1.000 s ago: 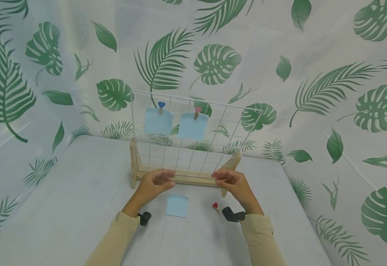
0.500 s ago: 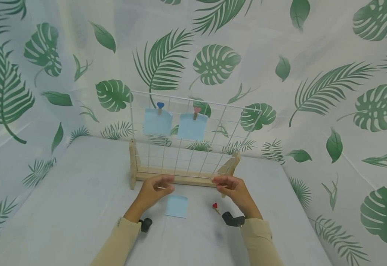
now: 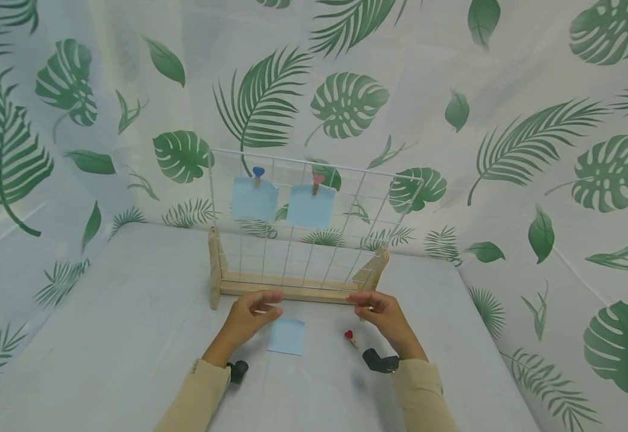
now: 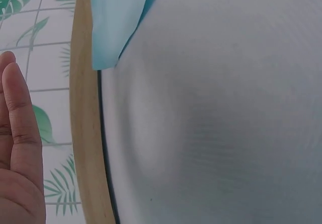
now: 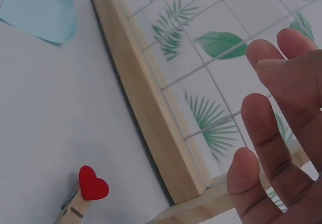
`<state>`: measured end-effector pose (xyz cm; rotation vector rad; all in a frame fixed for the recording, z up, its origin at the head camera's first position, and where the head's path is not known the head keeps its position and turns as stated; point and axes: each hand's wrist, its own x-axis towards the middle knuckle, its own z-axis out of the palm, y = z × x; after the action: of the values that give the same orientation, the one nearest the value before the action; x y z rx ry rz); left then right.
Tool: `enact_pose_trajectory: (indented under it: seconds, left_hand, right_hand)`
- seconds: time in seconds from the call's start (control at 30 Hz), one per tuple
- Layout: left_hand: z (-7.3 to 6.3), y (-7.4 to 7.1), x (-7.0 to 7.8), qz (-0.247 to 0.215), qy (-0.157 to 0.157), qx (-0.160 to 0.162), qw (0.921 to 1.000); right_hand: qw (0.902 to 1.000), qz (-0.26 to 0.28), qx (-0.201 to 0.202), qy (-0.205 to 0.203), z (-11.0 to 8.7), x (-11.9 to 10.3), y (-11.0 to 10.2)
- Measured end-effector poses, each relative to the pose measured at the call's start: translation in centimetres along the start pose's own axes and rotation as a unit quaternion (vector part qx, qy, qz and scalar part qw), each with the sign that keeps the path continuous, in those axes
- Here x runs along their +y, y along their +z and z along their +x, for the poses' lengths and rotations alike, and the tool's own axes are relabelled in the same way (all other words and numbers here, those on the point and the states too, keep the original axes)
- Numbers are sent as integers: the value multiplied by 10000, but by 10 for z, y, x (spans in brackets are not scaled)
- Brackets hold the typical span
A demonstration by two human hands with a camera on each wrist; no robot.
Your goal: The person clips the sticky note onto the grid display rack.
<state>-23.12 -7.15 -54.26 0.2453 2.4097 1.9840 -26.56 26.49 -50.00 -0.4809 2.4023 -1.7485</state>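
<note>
Both hands hover in front of a wire grid rack on a wooden stand (image 3: 308, 293), fingers loosely bent and holding nothing. My left hand (image 3: 246, 321) is above and left of a light blue paper note (image 3: 285, 337) lying on the table. To the note's right lies a small wooden clothespin with a red heart (image 3: 349, 335); my right hand (image 3: 386, 318) is above and beyond it. In the right wrist view the red heart clothespin (image 5: 93, 183) lies near the stand's foot, apart from the fingers (image 5: 264, 128). The left wrist view shows part of the left hand (image 4: 20, 133) beside the stand.
Two blue notes hang on the grid: the left note (image 3: 254, 201) by a blue heart clothespin (image 3: 258, 174), the right note (image 3: 311, 208) by a pink heart clothespin (image 3: 317, 182). A white cloth (image 3: 130, 336) covers the table. Behind stands a leaf-printed curtain (image 3: 421, 66).
Both hands have sunk slightly, away from the grid and closer to the table. The note and the red heart clothespin on the table stay where they were.
</note>
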Motion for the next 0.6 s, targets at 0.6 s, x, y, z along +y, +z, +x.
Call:
enact_pose_trajectory:
  seconds: [0.6]
  left_hand:
    - [-4,2,-7,11,-170,-130,9998]
  right_hand:
    - [9988,-69,-71,474,-5,16,1]
